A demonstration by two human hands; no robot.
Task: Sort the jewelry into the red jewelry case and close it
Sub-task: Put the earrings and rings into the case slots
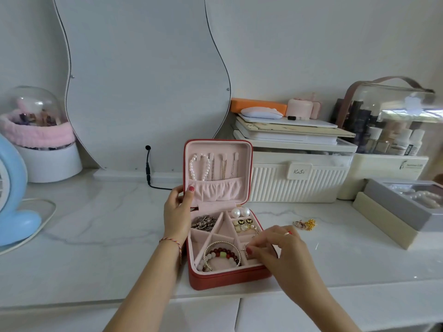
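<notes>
The red jewelry case stands open on the marble counter, its pink lid upright with a pearl strand and thin chains hanging inside. Bracelets, a silver chain, two pearl earrings and small studs lie in its compartments. My left hand grips the case's left side at the hinge, thumb on the lid edge. My right hand pinches a small silver piece over the right front compartment. A gold and pink jewelry cluster lies on the counter to the right.
A wavy mirror leans behind the case, with a black cable at its base. A white ribbed box and clear cosmetics organiser stand at back right, a grey gift box at right, a blue fan at left.
</notes>
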